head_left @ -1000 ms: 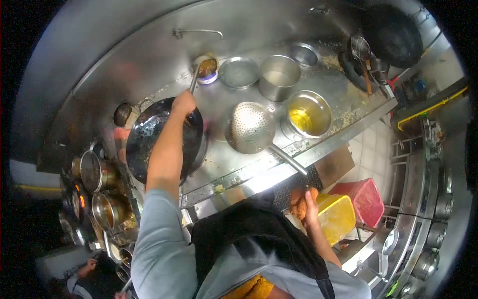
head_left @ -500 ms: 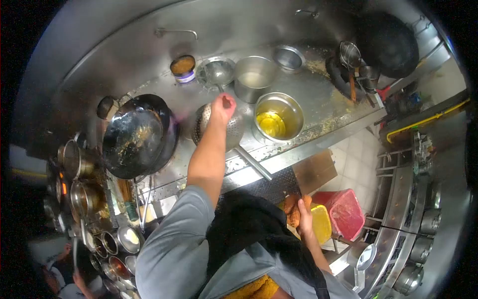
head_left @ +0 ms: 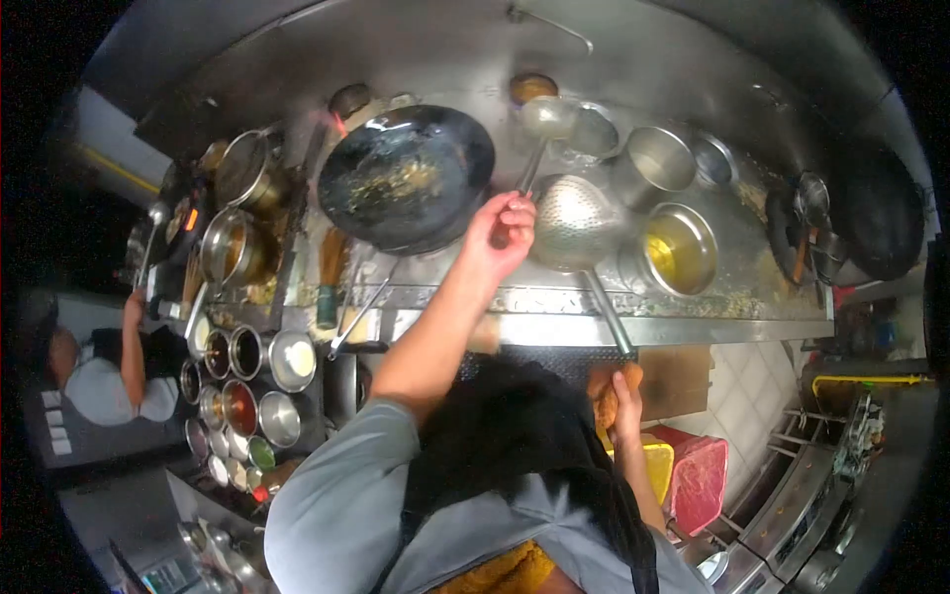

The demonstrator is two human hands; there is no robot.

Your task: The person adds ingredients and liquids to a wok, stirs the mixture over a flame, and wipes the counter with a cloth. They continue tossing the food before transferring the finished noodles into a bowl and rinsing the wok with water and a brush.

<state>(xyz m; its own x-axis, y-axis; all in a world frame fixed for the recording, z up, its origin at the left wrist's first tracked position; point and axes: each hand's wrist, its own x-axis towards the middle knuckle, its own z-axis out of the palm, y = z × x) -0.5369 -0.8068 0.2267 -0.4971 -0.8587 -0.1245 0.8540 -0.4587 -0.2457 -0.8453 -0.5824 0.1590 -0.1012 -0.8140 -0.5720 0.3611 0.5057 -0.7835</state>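
While no brand, label or writing can be read anywhere on the steel cooking range (head_left: 554,322), the long-handled steel ladle (head_left: 542,124) is plain to see: a round, dull-silver bowl on a thin straight shaft. The left hand (head_left: 503,236) is closed around the lower end of that shaft, with the ladle bowl raised over the back of the range, just right of the black round wok (head_left: 408,178). Yellowish scraps cling to the wok's dark inside. Just right of the hand lies the perforated steel strainer (head_left: 579,223), dome up, its handle reaching towards the range's front edge. Beyond it stands a steel bowl of yellow oil (head_left: 679,249).

The right hand (head_left: 623,396) hangs low beside the body, its fingers closed on an orange cloth (head_left: 604,398), above a yellow plastic tub (head_left: 657,460). At the far left, another person in a grey shirt (head_left: 99,381) stands near a cluster of small steel seasoning pots (head_left: 247,381).
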